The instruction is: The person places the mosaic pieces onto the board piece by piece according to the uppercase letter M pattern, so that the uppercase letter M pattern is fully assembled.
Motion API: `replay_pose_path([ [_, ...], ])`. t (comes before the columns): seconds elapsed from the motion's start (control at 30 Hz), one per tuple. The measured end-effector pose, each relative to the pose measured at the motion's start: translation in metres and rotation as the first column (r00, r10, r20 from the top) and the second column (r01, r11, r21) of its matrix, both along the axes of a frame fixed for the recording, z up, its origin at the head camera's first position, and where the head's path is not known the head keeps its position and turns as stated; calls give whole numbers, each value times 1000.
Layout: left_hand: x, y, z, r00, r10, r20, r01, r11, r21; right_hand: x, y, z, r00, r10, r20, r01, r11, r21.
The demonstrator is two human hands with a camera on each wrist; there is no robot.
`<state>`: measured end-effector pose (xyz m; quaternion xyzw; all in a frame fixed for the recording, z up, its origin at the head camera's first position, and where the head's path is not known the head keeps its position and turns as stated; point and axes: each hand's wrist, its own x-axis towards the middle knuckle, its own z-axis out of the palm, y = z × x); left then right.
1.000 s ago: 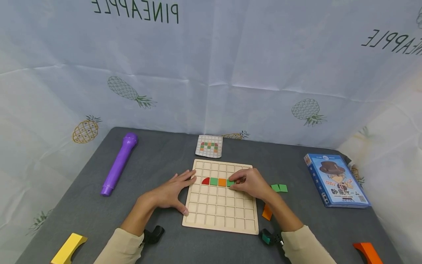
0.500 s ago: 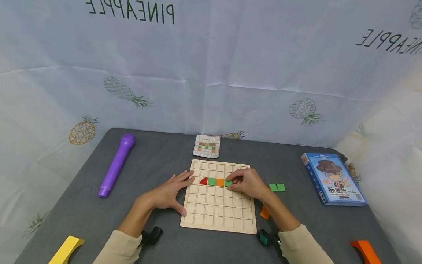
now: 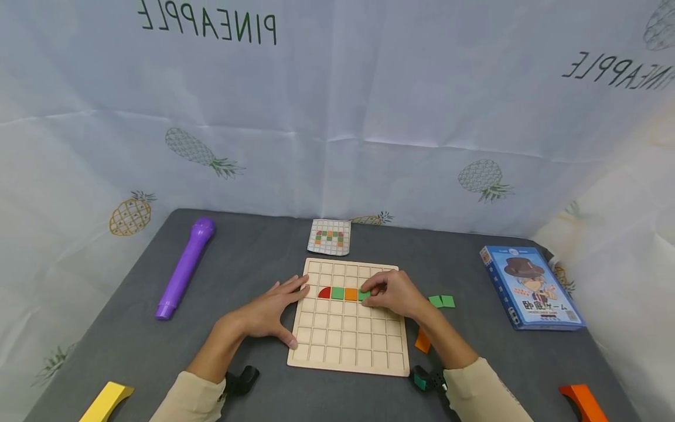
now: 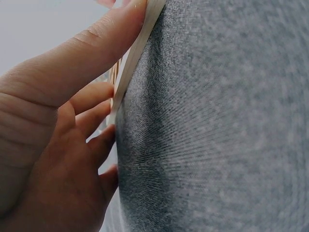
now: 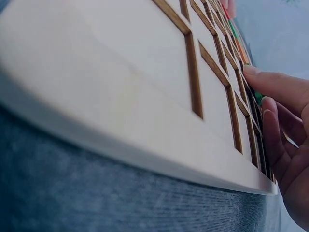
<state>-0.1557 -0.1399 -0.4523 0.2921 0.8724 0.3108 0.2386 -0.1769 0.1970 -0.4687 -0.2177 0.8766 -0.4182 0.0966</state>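
Note:
A wooden grid board (image 3: 348, 340) lies on the dark grey table. My left hand (image 3: 262, 310) rests along its left edge, fingers spread, with the thumb on the lower left rim. One row on the board holds a red rounded tile (image 3: 324, 292), a green square tile (image 3: 337, 293) and an orange square tile (image 3: 351, 294). At the right end of that row, my right hand (image 3: 395, 293) pinches another green square tile (image 3: 364, 295) between thumb and forefinger. In the right wrist view only a sliver of this green tile (image 5: 258, 97) shows beside the thumb.
Behind the board lies a pattern card (image 3: 329, 237). Loose green tiles (image 3: 441, 301) and an orange tile (image 3: 423, 340) lie right of the board. Farther out are a purple microphone (image 3: 186, 268), a blue box (image 3: 532, 287), a yellow arch block (image 3: 107, 401) and an orange arch block (image 3: 584, 402).
The head view has shifted slightly. Both hands stay in the same places on the board, and the right fingers remain at the same green tile.

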Motion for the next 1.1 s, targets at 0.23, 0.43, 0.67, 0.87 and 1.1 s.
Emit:
replay_pose_path([
  [0.23,1,1,-2,1000,-3,-13,3,1000,5,-1,2,-1,1000,10,-1,-10,1000,0],
  [0.43,1,2,-1,1000,-9,-7,10,1000,9,-1,4,-2,1000,17,9,-17,1000,2],
  [0.67,1,-1,1,1000,-3,-13,3,1000,-2,-2,1,-2,1000,18,14,-18,1000,-5],
  [0.87,2,-1,1,1000,-2,-14,2,1000,5,-1,-1,1,999,10,37,-9,1000,-12],
  [1.1,1,0,1,1000,1,-15,-1,1000,5,-2,-1,1,999,1,33,-1,1000,-2],
])
